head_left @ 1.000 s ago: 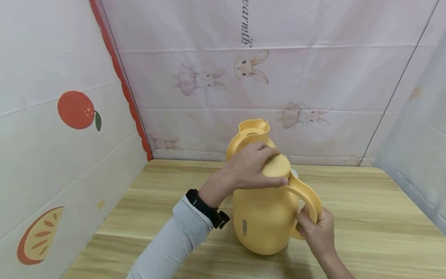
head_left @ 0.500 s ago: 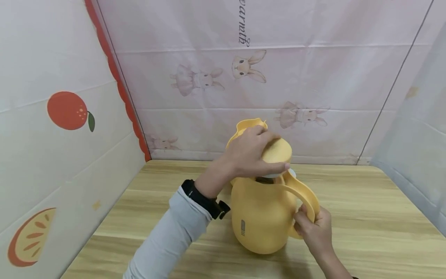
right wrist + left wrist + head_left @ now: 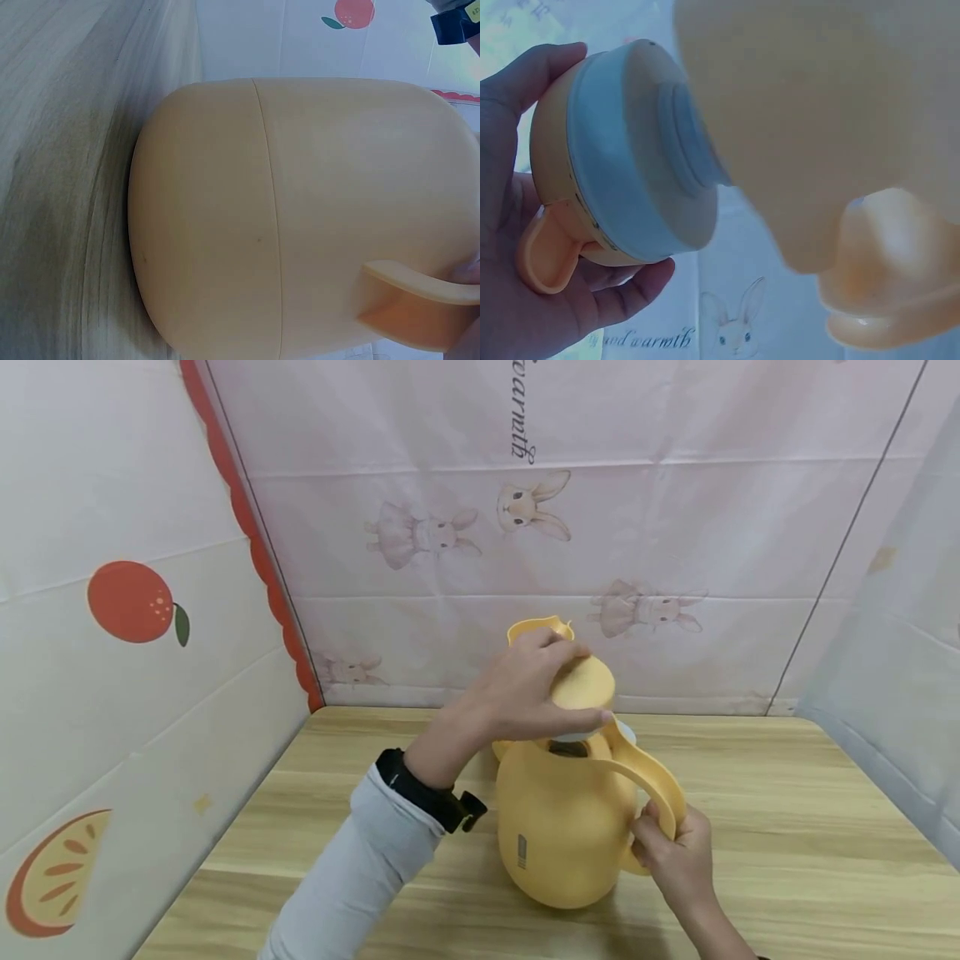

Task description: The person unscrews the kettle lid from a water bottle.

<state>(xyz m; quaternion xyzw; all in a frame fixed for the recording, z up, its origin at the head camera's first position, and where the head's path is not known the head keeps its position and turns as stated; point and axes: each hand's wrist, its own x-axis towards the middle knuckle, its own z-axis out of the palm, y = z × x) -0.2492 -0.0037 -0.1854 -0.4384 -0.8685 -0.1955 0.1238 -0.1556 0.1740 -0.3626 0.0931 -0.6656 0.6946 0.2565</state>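
A yellow thermos jug (image 3: 562, 827) stands on the table, its handle toward the right. My right hand (image 3: 678, 852) grips that handle; in the right wrist view the jug body (image 3: 225, 225) and the handle's lower end (image 3: 420, 300) fill most of the picture. My left hand (image 3: 532, 689) holds the jug's round lid (image 3: 585, 683) above the mouth, thumb and fingers around its side. The left wrist view shows the lid (image 3: 615, 165) with a pale band, a small tab and a grey plug. Whether the plug's tip is inside the mouth is hidden by the rim.
Behind the jug stands another yellow thing with a spouted rim (image 3: 536, 628), mostly hidden. A white edge of something (image 3: 627, 732) shows beside the jug's mouth. The wood-grain table (image 3: 787, 827) is bounded by printed cloth walls (image 3: 675, 527) at the back and sides.
My left hand has lifted the lid off the jug's rim, then shifted it slightly left. A gap under the lid is visible now. The right hand stays on the handle.
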